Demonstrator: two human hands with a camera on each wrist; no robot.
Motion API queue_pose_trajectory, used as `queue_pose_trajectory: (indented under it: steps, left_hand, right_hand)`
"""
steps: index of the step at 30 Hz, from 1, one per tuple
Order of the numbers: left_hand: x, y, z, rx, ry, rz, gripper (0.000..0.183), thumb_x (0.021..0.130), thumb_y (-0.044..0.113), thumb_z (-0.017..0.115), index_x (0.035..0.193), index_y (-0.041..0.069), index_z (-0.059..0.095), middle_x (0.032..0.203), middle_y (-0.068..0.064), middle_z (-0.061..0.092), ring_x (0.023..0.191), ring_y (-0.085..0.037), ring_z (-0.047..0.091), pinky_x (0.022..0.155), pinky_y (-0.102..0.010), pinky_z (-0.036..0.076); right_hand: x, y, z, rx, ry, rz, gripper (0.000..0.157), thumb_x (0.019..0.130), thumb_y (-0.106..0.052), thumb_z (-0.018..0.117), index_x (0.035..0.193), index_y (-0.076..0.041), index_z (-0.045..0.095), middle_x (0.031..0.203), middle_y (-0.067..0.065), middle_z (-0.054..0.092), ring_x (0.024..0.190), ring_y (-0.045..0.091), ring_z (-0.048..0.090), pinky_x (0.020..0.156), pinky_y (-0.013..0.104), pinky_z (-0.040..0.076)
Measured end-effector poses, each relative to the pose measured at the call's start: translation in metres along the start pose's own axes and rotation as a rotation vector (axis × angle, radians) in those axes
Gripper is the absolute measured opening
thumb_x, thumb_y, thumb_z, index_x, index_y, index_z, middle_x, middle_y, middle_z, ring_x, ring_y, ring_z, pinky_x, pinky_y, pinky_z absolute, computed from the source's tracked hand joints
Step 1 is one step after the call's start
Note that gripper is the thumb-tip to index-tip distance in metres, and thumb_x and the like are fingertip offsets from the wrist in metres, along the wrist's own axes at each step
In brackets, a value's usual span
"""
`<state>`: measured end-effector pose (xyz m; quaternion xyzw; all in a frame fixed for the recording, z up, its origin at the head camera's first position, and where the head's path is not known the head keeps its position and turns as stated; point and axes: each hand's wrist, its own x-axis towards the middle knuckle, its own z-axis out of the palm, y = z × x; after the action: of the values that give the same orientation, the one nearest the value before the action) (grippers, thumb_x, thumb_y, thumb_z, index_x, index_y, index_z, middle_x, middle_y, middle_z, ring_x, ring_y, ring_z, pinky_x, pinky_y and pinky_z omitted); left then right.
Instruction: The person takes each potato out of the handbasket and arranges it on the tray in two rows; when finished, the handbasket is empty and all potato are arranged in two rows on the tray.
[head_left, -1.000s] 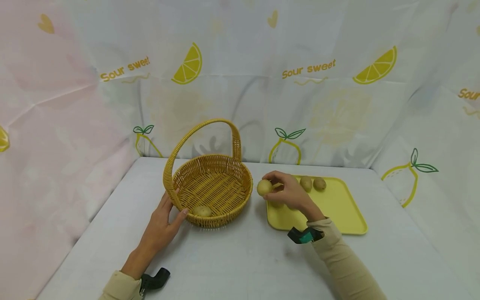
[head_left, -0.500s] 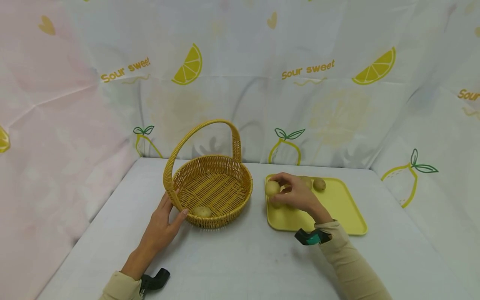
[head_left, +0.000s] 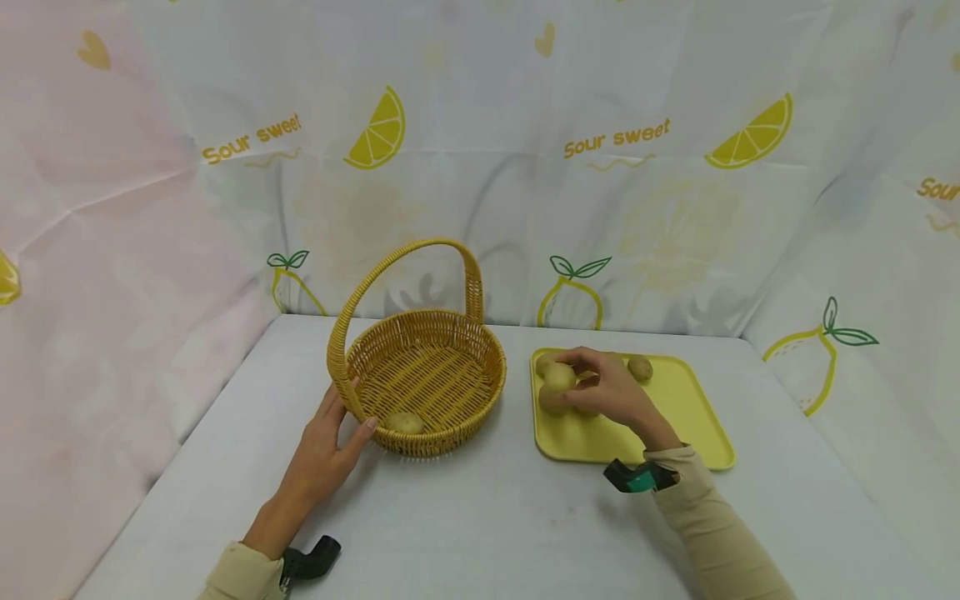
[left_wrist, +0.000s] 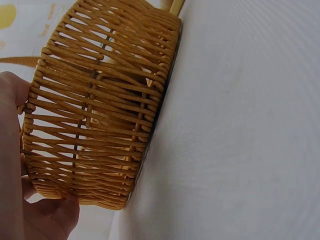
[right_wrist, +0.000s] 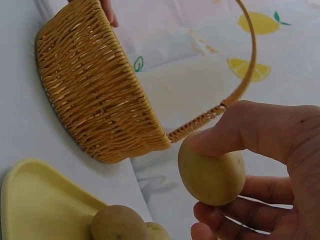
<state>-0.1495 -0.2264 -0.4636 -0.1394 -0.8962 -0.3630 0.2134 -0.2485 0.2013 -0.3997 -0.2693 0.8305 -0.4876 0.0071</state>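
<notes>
My right hand (head_left: 611,393) pinches a potato (head_left: 558,377) between thumb and fingers, above the left part of a yellow tray (head_left: 671,421). Close up in the right wrist view, the held potato (right_wrist: 211,172) is pale and smooth. Several other potatoes (head_left: 640,367) are on the tray, some partly hidden behind the hand. My left hand (head_left: 324,454) holds the left side of a woven basket (head_left: 450,437) near the foot of its handle, with the thumb at the rim. One potato (head_left: 405,423) lies inside the basket, near its front wall.
The basket and tray stand apart on a white-covered table (head_left: 480,517). The basket's tall arched handle (head_left: 405,248) rises above its rim. A lemon-patterned cloth (head_left: 480,167) hangs behind the table and along its sides.
My right hand has moved right with the potato, from beside the basket to over the tray, uncovering potatoes at the tray's left end. The left hand and basket have stayed put.
</notes>
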Motion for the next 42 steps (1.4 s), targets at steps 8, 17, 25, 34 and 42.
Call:
queue_pose_trajectory:
  steps: [8, 17, 25, 34, 42]
  left_hand:
    - [0.000, 0.003, 0.000, 0.004, 0.006, 0.003, 0.070, 0.103, 0.023, 0.066, 0.161, 0.001, 0.033, 0.168, -0.018, 0.024, 0.150, -0.041, 0.028, 0.111, -0.067, 0.033]
    - [0.001, 0.002, -0.001, 0.001, -0.004, -0.008, 0.072, 0.103, 0.023, 0.066, 0.162, 0.002, 0.031, 0.168, -0.018, 0.023, 0.150, -0.040, 0.028, 0.111, -0.065, 0.033]
    - [0.001, 0.002, -0.001, 0.008, -0.003, -0.010, 0.071, 0.103, 0.024, 0.066, 0.160, -0.002, 0.033, 0.168, -0.018, 0.023, 0.150, -0.042, 0.029, 0.111, -0.067, 0.033]
    - [0.001, -0.001, 0.000, -0.001, -0.006, -0.004, 0.072, 0.104, 0.024, 0.066, 0.163, 0.003, 0.030, 0.169, -0.018, 0.023, 0.151, -0.040, 0.028, 0.110, -0.067, 0.033]
    - [0.000, 0.000, 0.000, -0.004, -0.003, -0.003, 0.072, 0.103, 0.023, 0.066, 0.163, 0.004, 0.030, 0.169, -0.017, 0.021, 0.150, -0.042, 0.027, 0.109, -0.069, 0.032]
  right_hand:
    - [-0.009, 0.005, -0.008, -0.015, 0.005, 0.000, 0.044, 0.085, -0.004, 0.082, 0.126, 0.003, 0.067, 0.113, 0.013, 0.068, 0.102, 0.030, 0.060, 0.084, 0.043, 0.056]
    - [-0.014, 0.009, -0.017, 0.004, 0.020, 0.022, 0.046, 0.084, -0.002, 0.083, 0.127, 0.004, 0.067, 0.116, 0.015, 0.068, 0.104, 0.031, 0.061, 0.085, 0.040, 0.056]
    - [-0.015, 0.015, -0.023, -0.013, 0.025, 0.003, 0.044, 0.083, -0.001, 0.084, 0.124, 0.002, 0.069, 0.115, 0.014, 0.070, 0.099, 0.031, 0.063, 0.081, 0.039, 0.057]
    - [-0.016, 0.026, -0.033, -0.021, -0.026, -0.006, 0.047, 0.083, -0.001, 0.084, 0.126, 0.005, 0.068, 0.118, 0.015, 0.069, 0.100, 0.029, 0.062, 0.080, 0.036, 0.056]
    - [-0.020, 0.033, -0.043, -0.012, -0.044, 0.020, 0.045, 0.081, 0.002, 0.084, 0.122, 0.007, 0.066, 0.113, 0.016, 0.068, 0.101, 0.028, 0.060, 0.080, 0.034, 0.054]
